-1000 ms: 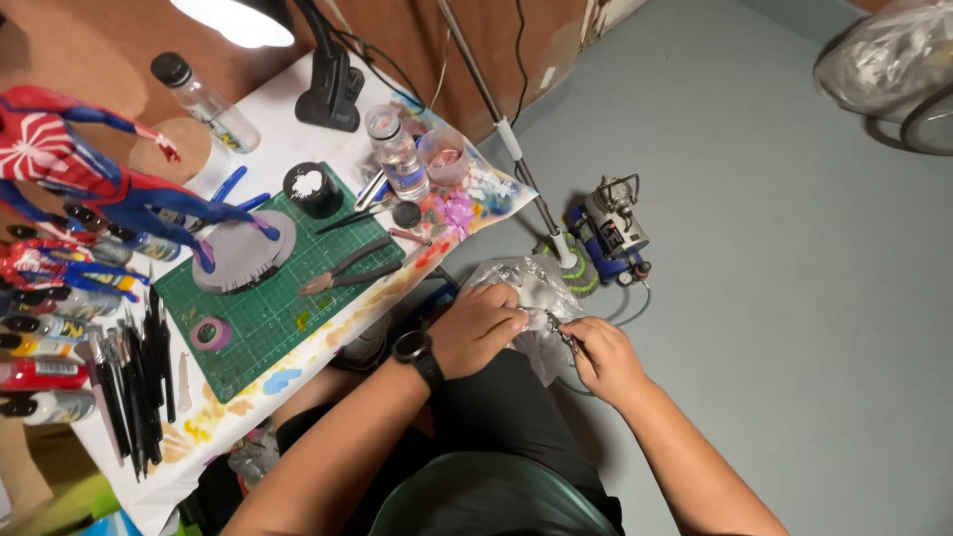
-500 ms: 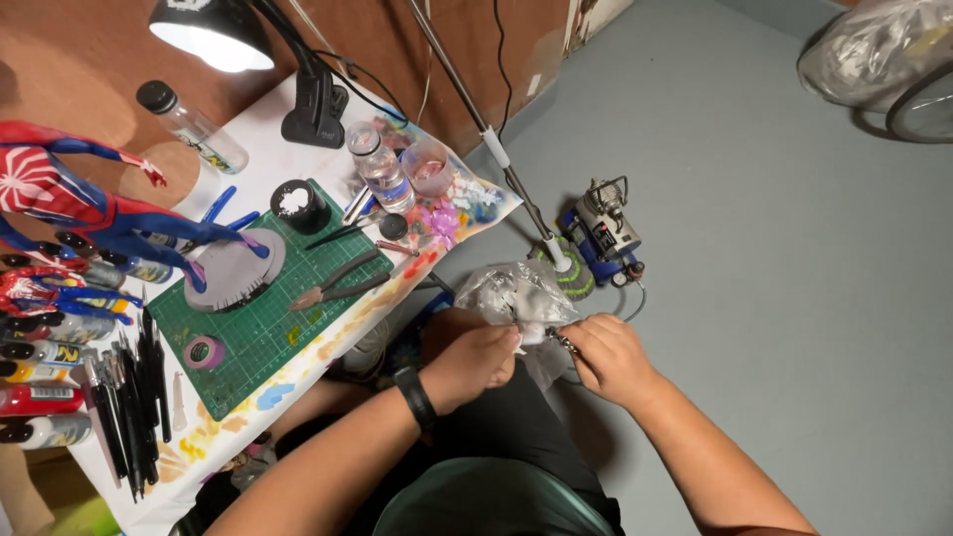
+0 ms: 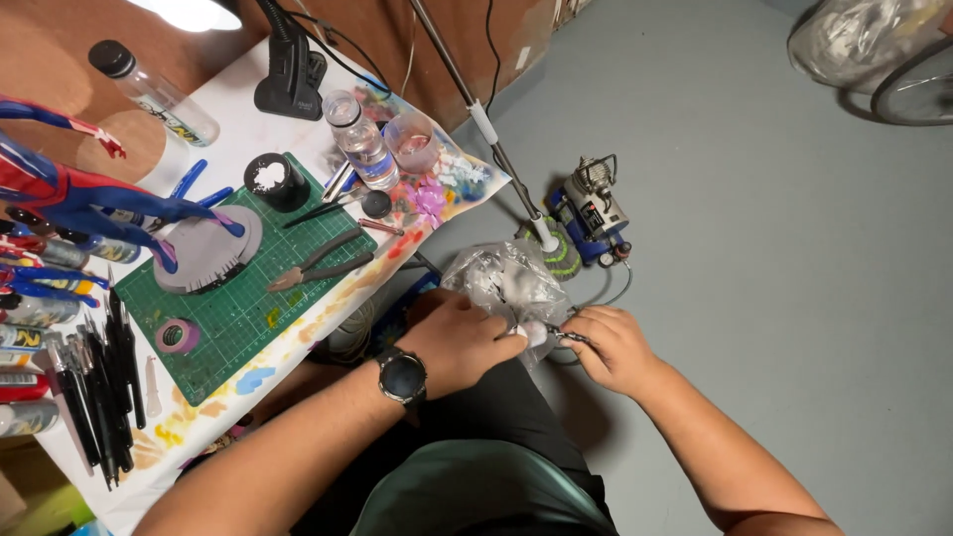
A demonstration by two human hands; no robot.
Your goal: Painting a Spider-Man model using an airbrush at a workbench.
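My left hand point(image 3: 459, 339), with a black watch on the wrist, is closed around a small white piece point(image 3: 537, 333) held over my lap. My right hand point(image 3: 617, 348) pinches a thin metal tool point(image 3: 572, 337) whose tip meets the white piece. Both hands sit just below a crumpled clear plastic bag point(image 3: 499, 275), which my left hand touches. What the bag holds is not clear.
At left, a paint-stained table holds a green cutting mat point(image 3: 248, 298), pliers point(image 3: 323, 266), a tape roll point(image 3: 177, 335), a water bottle point(image 3: 361, 141), a cup point(image 3: 411, 140), brushes point(image 3: 99, 392) and a red-and-blue figure point(image 3: 69, 194). A small compressor point(image 3: 592, 210) and a stand pole point(image 3: 496, 139) are on the grey floor.
The view has shifted, so the table sits lower and closer. My hands stay together at the bag, and the left hand has closed more over the white piece.
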